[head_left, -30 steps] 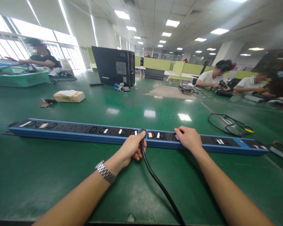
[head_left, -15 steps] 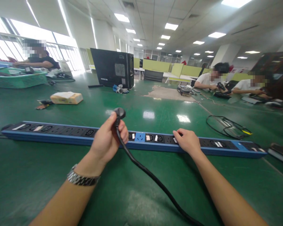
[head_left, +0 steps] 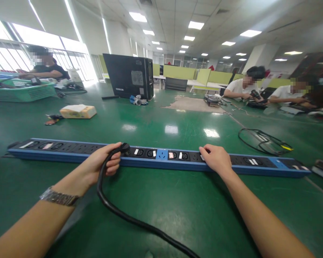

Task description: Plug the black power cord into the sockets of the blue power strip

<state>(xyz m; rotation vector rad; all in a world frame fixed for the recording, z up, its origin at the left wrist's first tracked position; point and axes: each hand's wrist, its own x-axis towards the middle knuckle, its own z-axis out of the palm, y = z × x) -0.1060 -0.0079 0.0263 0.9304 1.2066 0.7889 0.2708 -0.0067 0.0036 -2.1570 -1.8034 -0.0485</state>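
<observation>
A long blue and black power strip lies across the green table, its face lined with several sockets and small white labels. My left hand is closed on a black power plug, which is at the strip's socket face left of the blue socket. Whether its pins are in a socket is hidden. From the plug a thick black cable loops down toward the front edge of the view. My right hand grips the strip right of its middle, thumb on top and fingers behind my palm.
Farther back are a tissue pack, a black computer case, gloves and a green basket. A coiled black cable lies to the right. Several people sit around the table, one holding a dark tool.
My left hand has moved left and down, turning the plug from upright above the strip to lying against its sockets. My right hand keeps its grip on the strip.
</observation>
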